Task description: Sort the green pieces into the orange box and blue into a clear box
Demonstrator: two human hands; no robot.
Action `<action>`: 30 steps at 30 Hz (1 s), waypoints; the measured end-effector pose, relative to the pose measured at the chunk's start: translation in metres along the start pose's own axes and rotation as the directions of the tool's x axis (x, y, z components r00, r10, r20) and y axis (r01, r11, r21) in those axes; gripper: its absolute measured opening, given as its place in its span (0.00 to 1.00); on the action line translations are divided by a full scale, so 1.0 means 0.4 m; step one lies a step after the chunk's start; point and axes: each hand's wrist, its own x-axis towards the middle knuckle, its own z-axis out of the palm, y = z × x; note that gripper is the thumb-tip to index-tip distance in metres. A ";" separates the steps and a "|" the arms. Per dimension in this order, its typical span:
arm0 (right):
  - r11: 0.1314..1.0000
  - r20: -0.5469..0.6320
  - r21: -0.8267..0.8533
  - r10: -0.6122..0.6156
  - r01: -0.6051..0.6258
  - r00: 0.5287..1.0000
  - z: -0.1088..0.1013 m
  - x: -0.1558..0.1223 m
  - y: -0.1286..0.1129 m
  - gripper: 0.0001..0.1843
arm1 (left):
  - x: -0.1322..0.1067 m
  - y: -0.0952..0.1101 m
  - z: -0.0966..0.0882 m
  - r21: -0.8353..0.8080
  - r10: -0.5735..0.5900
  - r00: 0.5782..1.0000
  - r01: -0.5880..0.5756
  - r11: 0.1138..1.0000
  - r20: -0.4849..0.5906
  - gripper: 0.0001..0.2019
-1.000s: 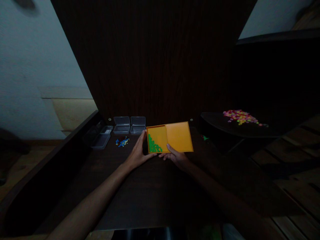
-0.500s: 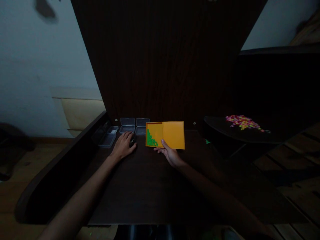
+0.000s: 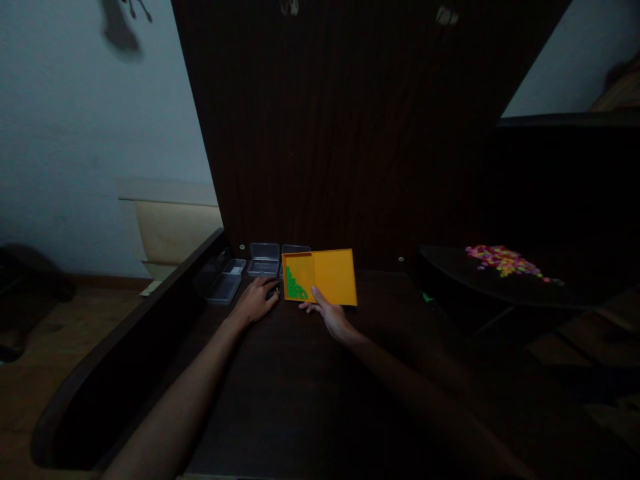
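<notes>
My right hand (image 3: 334,319) grips a shallow yellow tray (image 3: 334,277) by its near edge, thumb on top and fingers beneath. The tray is tilted, its left side lower. Small green pieces, like beads (image 3: 295,285), lie heaped in its left corner. Just left of the tray, my left hand (image 3: 256,300) rests low at the tabletop, its fingers and thumb curved around something small and dark that I cannot make out. Beyond that hand stand clear plastic boxes with raised lids, one box (image 3: 264,267) fully in sight and another lid (image 3: 296,251) partly behind the tray.
At the far left of the dark table (image 3: 280,393) lies another clear box (image 3: 224,288), beside a raised side board (image 3: 135,347). A tall dark panel (image 3: 320,147) closes the back. Many multicoloured beads (image 3: 503,260) are piled on a dark shelf at right, with a small green scrap (image 3: 427,297) nearby.
My right hand has brought the yellow tray left, closer to my left hand, and tipped it slightly more. The view has shifted a little. My left hand keeps nearly the same pose.
</notes>
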 end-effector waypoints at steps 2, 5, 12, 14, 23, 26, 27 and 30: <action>1.000 0.011 -0.020 -0.015 0.015 1.000 0.002 0.008 0.006 0.24 | 0.000 -0.004 0.003 -0.051 0.001 1.000 -0.002 0.999 -0.015 0.21; 0.998 0.031 -0.060 -0.031 0.033 0.999 0.011 0.017 0.009 0.25 | -0.003 -0.008 0.003 -0.141 -0.010 0.999 0.004 0.990 -0.042 0.18; 0.978 0.052 -0.185 -0.088 0.096 0.995 0.033 0.029 0.017 0.27 | -0.016 -0.003 -0.011 -0.243 -0.056 0.995 0.034 0.969 -0.082 0.21; 0.971 0.036 -0.205 -0.118 0.123 0.992 0.035 0.036 0.022 0.27 | -0.017 0.000 -0.012 -0.229 -0.051 0.996 0.034 0.973 -0.070 0.26; 0.972 0.017 -0.180 -0.149 0.149 0.989 0.032 0.047 0.029 0.26 | -0.011 0.002 -0.006 -0.178 0.015 0.999 -0.021 0.984 -0.032 0.18; 0.969 0.031 -0.187 -0.159 0.162 0.987 0.031 0.045 0.031 0.25 | -0.010 0.002 -0.009 -0.179 0.021 0.999 -0.027 0.983 -0.037 0.16; 0.967 0.033 -0.193 -0.161 0.164 0.986 0.031 0.044 0.032 0.25 | -0.010 0.003 -0.011 -0.182 0.025 0.999 -0.032 0.983 -0.041 0.15; 0.956 0.046 -0.238 -0.167 0.173 0.985 0.031 0.040 0.034 0.25 | -0.011 0.006 -0.018 -0.201 0.030 0.999 -0.039 0.979 -0.045 0.14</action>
